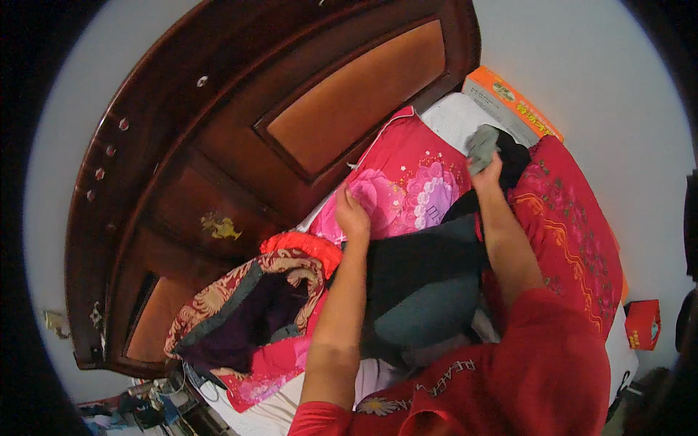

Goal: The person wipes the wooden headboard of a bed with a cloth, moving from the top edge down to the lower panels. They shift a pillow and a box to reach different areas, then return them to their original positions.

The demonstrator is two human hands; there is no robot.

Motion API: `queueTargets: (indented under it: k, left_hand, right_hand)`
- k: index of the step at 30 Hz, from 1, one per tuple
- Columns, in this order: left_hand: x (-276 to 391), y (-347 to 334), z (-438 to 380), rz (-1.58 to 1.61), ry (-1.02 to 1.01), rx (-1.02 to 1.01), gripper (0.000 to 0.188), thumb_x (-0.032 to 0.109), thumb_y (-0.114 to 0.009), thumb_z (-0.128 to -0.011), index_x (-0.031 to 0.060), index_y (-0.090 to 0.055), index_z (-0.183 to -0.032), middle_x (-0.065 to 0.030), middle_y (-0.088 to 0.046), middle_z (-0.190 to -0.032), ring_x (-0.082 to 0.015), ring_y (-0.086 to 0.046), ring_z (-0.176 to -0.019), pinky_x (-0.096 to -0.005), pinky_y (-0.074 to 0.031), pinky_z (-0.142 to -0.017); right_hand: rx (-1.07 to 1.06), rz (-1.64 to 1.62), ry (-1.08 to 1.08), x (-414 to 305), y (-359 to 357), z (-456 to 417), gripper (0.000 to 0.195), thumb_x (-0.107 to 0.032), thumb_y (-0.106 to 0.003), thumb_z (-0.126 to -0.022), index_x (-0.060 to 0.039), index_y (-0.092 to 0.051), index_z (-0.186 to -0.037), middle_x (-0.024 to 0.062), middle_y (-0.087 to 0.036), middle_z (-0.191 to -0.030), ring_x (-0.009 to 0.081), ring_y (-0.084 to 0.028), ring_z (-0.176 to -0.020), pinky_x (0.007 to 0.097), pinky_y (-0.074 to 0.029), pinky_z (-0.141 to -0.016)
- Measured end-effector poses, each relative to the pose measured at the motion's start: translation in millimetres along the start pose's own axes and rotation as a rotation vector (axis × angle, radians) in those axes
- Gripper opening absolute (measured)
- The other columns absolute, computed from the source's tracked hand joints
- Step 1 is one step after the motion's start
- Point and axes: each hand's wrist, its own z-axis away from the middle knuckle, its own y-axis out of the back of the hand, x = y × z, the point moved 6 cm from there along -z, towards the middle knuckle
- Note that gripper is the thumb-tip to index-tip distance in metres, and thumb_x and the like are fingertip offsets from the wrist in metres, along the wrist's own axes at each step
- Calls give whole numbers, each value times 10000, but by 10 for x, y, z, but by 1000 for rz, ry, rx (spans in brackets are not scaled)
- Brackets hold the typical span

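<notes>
My right hand [489, 170] grips a crumpled grey-green cloth [482, 146] in front of a black cloth [511, 158] at the upper right. Over the edge of a pink pillow [381, 158] with a floral print is my left hand [353, 215], its fingers extended and nothing seen in it. Between my forearms lies a dark garment or cloth [420, 261], with a dark grey-green part [431, 313] nearer to me. Whether that is one piece or several, I cannot tell.
A dark wooden headboard [218, 158] curves along the left. A patterned blanket with dark lining [218, 300] lies lower left, beside a bright red cloth [311, 248]. Folded red floral bedding [567, 234] is at right, an orange and grey box [510, 103] behind it, and a small red box [643, 325] lower right.
</notes>
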Motion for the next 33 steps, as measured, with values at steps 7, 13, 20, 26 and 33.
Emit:
queueTargets:
  k: [7,13,20,26,33]
  left_hand:
    - [106,-661,-570,-459,63,-275,301,219,-447,-991,41,-617,-1164,-265,-664,-1068,-429,-635,-1016,-497,-489,-854]
    - [252,-780,776,-464,-125,-589,160,164,-500,-946,17,-563,-961,-288,-644,-820,-479,-633,-835,-572,-466,-704]
    - [126,-806,921,-165,-98,-1063,232,232,-509,-989,15,-589,-1008,-260,-647,-878,-421,-635,-872,-469,-493,-754]
    - [-775,-879,760,154,442,-1009,292,243,-471,-1046,39,-625,-1186,-8,-616,-877,-138,-555,-791,-304,-466,-726]
    - [-780,-1121,581,294,492,-891,238,188,-428,-1054,122,-640,-1140,71,-519,-701,-50,-404,-524,-223,-320,-472]
  right_hand:
    - [-201,-125,-205,36,-127,328,344,-364,-494,-941,-114,-622,-1140,68,-641,-1076,233,-592,-895,339,-487,-672]
    - [-95,172,177,-401,-609,-145,328,-268,-491,-969,-69,-606,-1203,81,-650,-1112,226,-627,-874,340,-500,-665]
    - [-993,1477,-217,790,-1344,-204,295,-331,-600,-867,-77,-695,-985,-1,-646,-923,131,-567,-780,323,-475,-675]
    - [-1014,1388,-695,1428,-1299,-280,321,-225,-719,-796,-1,-704,-1025,57,-705,-953,191,-609,-786,329,-495,-735]
    - [624,1040,947,-1967,-1318,-1840,201,-136,-655,-844,47,-649,-927,188,-699,-926,274,-681,-711,429,-508,-576]
